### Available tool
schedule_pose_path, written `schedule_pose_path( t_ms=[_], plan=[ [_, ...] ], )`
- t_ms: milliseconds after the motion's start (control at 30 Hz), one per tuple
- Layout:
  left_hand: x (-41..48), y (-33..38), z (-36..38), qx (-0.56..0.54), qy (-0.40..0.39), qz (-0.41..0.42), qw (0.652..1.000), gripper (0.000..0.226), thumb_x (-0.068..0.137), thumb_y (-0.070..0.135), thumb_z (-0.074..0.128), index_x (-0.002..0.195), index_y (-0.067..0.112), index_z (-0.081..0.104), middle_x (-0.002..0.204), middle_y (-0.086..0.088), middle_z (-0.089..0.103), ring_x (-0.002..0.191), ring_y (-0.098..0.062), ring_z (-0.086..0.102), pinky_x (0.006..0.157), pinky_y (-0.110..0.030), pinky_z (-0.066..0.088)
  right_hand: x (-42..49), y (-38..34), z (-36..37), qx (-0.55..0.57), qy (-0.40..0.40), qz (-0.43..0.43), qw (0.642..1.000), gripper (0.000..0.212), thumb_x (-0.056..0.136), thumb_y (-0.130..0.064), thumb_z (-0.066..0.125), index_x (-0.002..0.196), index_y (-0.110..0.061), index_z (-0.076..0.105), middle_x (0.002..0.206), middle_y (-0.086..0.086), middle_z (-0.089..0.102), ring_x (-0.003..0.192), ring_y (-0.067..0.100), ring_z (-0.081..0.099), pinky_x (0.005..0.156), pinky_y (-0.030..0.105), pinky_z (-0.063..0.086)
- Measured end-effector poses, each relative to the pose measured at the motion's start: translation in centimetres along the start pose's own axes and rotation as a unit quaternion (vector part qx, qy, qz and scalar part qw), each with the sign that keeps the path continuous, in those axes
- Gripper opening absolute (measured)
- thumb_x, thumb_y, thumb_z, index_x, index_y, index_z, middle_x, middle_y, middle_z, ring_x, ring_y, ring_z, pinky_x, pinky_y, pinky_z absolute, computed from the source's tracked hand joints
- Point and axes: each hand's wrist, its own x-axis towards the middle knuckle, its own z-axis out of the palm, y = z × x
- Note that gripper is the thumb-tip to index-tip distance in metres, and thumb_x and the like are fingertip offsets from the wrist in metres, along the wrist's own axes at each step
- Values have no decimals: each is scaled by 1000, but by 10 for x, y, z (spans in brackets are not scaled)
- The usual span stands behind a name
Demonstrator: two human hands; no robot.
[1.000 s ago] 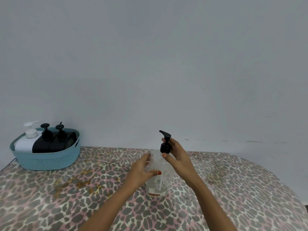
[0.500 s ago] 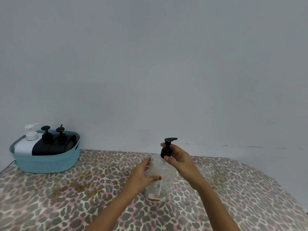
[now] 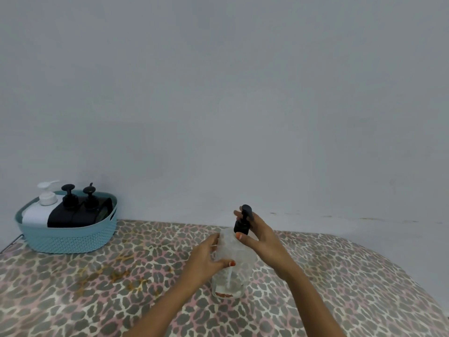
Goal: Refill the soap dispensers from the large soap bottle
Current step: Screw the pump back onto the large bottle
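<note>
You are gripping the clear dispenser (image 3: 230,261) with both hands on the leopard-print worktop (image 3: 97,288).
At far left a blue basket (image 3: 68,235) is holding a white bottle (image 3: 38,210) and two black ones (image 3: 70,212) — your left hand (image 3: 206,257) is wrapping the clear body, your right hand (image 3: 261,235) is pinching its black pump (image 3: 243,221).

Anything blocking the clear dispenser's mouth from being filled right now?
Yes. The black pump sits in the neck of the clear dispenser, gripped by the right hand; the left hand holds the body. The pump must come off before pouring.
</note>
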Motion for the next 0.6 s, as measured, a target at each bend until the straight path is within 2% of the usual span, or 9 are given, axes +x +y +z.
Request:
schedule_pose_path(
  t_ms=[67,167,233,333,400,500,567,600],
  plan=[
    [0,1,1,2,1,1,1000,68,68,25,78,128,20,45,124,3,55,107,-7,47,90,-20,39,-1,-2,-9,33,-7,-5,999,36,89,-9,58,119,-29,53,124,-17,57,113,-10,52,98,16,43],
    [0,2,2,3,-1,10,1000,66,69,22,77,127,19,45,125,2,55,105,-5,46,89,-18,37,3,1,-8,26,61,4,998,30,81,-6,68,106,-20,61,107,-7,65,101,0,61,91,20,49],
    [-1,3,2,0,-1,10,1000,66,70,21,77,128,18,45,126,1,55,105,-4,45,87,-17,36,7,5,1,-6,129,4,992,34,73,-12,76,102,-15,59,100,-4,62,92,9,61,81,15,48],
    [-1,3,2,2,2,7,1000,68,70,21,77,130,17,43,128,0,54,105,-3,44,88,-16,36,8,3,14,-40,196,-25,979,38,69,-16,80,88,-23,48,88,-6,50,78,10,50,65,6,40],
    [-1,4,1,1,2,6,1000,68,71,23,76,129,17,43,127,0,54,105,-3,45,87,-16,36,5,-1,17,-42,171,-41,984,39,74,-19,76,91,-34,44,93,-14,48,86,5,50,68,3,38],
    [-1,4,0,-4,-1,6,1000,68,70,23,77,129,18,43,125,2,54,105,-4,45,89,-17,37,-2,-6,8,-21,53,-40,998,42,86,-18,63,107,-49,45,108,-24,51,105,-14,48,86,8,39],
    [-1,5,0,-8,-2,3,1000,68,69,22,77,128,18,44,122,4,55,105,-5,46,89,-18,38,-4,-6,-3,38,1,-29,999,44,89,-6,57,114,-42,50,117,-19,58,111,-11,52,92,14,44],
    [-1,5,1,-8,-2,2,1000,67,69,21,77,128,18,45,119,5,54,105,-5,46,90,-19,38,-3,-5,-7,62,1,-21,998,42,88,-1,56,113,-35,54,118,-15,61,111,-7,55,90,15,47]
  ],
)
